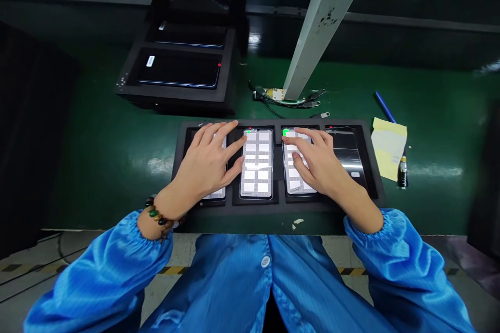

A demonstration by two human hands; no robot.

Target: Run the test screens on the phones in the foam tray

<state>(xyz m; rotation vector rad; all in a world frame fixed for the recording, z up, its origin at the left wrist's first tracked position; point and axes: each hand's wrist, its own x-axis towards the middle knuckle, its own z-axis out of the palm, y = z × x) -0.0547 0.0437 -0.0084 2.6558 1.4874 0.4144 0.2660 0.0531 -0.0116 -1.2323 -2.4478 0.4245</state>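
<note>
A black foam tray (pixel 278 206) in front of me holds several smartphones side by side. My left hand (pixel 209 164) spreads over the leftmost phone (pixel 217 195), its screen lit and mostly covered; the index fingertip reaches the upper left edge of the second phone (pixel 257 166), which shows a white and grey grid. Over the third phone (pixel 292 187), also lit with a grid and a green patch at its top left, my right hand (pixel 316 158) has its index fingertip by that patch. The rightmost phone (pixel 349 145) has a dark screen. Neither hand grips anything.
At the back left stands a stack of black foam trays (pixel 175 94) with dark phones. A grey metal post (pixel 312 36) rises behind, cables (pixel 308 104) at its foot. On the right lie a blue pen (pixel 385 106), yellow paper (pixel 388 145) and a small dark bottle (pixel 402 174).
</note>
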